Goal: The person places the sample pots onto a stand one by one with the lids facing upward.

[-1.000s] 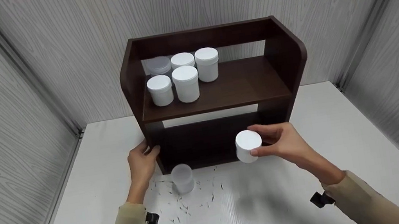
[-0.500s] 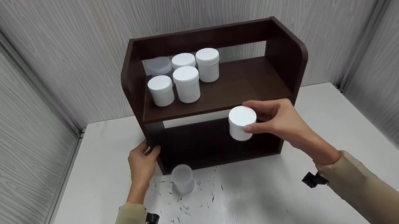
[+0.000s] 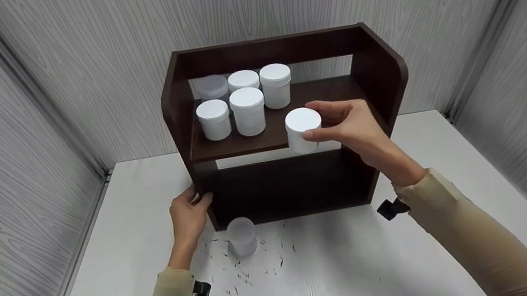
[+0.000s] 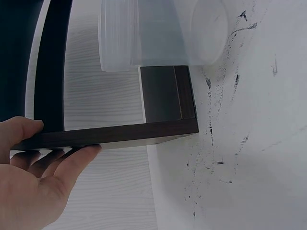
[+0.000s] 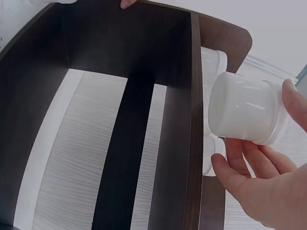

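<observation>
My right hand (image 3: pixel 352 127) holds a white lidded jar (image 3: pixel 304 130) between thumb and fingers, upright, in front of the upper shelf's front edge. The right wrist view shows the jar (image 5: pixel 244 108) with its ribbed lid toward the thumb. My left hand (image 3: pixel 189 216) grips the left side panel of the dark brown wooden shelf (image 3: pixel 288 136); in the left wrist view the thumb lies on one side of the panel and the fingers on the other. Several white jars (image 3: pixel 248 111) and one greyish jar (image 3: pixel 212 87) stand on the left half of the upper shelf.
A translucent jar (image 3: pixel 242 237) stands on the white table (image 3: pixel 324 274) before the shelf's lower left corner, among dark scuff marks. Grey wood-grain walls (image 3: pixel 499 50) enclose the table at the back and sides.
My right hand has lifted the white jar from before the lower compartment to the upper shelf's front edge, moving slightly left. My left hand stays on the side panel.
</observation>
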Motion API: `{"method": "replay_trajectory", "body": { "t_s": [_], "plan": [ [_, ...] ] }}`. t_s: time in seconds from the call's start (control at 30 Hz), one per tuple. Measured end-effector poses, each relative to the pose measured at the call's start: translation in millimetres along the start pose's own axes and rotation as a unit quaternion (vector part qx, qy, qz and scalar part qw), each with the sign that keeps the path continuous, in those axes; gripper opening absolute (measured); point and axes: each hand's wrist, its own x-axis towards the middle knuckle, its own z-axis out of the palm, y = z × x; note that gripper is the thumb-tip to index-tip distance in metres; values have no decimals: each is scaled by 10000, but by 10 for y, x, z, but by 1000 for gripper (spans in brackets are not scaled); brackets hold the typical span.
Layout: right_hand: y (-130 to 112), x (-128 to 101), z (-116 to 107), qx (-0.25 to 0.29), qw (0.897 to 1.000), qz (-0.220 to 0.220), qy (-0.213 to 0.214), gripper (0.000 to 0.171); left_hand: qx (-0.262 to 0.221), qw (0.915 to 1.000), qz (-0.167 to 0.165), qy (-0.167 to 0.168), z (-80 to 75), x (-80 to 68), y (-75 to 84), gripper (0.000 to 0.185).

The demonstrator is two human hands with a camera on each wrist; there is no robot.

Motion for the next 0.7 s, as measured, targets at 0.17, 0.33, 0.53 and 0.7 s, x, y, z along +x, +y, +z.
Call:
{"method": "replay_trajectory", "body": {
  "t_s": [0.17, 0.33, 0.53, 0.7],
  "plan": [
    [-18, 165, 46, 54, 9999, -8, 117, 68, 34, 10000, -3, -32, -1, 1, 0, 51],
    [-4, 310, 87, 33, 9997, 1, 241, 67, 32, 10000, 14, 4, -6, 1, 2, 50],
    [43, 466, 137, -167, 9990, 71, 399, 67, 46, 10000, 19, 16, -3, 4, 1, 50],
    [72, 566, 176, -79, 9986, 83, 519, 63, 46, 10000, 18, 34, -1, 7, 4, 50]
  ]
}}
